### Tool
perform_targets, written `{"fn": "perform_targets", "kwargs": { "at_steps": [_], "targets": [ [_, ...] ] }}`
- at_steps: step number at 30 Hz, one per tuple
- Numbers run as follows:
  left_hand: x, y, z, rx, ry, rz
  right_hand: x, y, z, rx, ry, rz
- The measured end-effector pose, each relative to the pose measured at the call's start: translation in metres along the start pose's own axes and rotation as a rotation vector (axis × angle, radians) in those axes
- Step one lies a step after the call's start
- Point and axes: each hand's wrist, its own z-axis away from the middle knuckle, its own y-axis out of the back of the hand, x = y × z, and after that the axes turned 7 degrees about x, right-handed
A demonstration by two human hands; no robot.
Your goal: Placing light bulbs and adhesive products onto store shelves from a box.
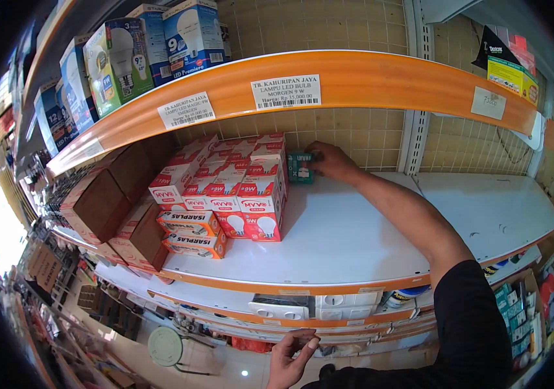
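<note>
My right hand reaches to the back of a white shelf, its fingers on a small green box that bears white writing. That box stands beside the stacked red-and-white bulb boxes, close to the wire mesh back. In front of the stack lie two small orange-and-white Isarplas boxes, one on top of the other. My left hand hangs low in front of the lower shelves, fingers loosely curled and thumb apart, with nothing in it.
An orange shelf edge with price labels runs above my right hand, with LED bulb boxes standing on that upper shelf. Brown cartons flank the stack. Lower down are white socket plates, a green stool and a carton of green boxes.
</note>
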Motion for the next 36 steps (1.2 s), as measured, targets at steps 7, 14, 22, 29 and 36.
{"fn": "perform_targets", "kwargs": {
  "at_steps": [7, 14, 22, 29, 36],
  "targets": [
    [-0.003, -0.001, 0.000, -0.031, 0.041, 0.016, 0.015, 0.009, -0.013, -0.182, -0.499, -0.215],
    [-0.003, -0.001, 0.004, 0.022, 0.039, 0.006, -0.010, -0.004, 0.005, -0.022, -0.399, -0.152],
    [-0.006, -0.005, 0.002, 0.000, -0.026, -0.013, 0.013, -0.009, -0.010, -0.166, -0.494, 0.009],
    [-0.008, -0.001, 0.004, 0.016, -0.013, 0.007, -0.007, -0.001, 0.005, -0.151, -0.369, -0.168],
    [-0.009, 0.000, 0.005, -0.008, 0.029, 0.015, 0.001, -0.010, 0.012, 0.072, 0.180, 0.245]
  ]
}}
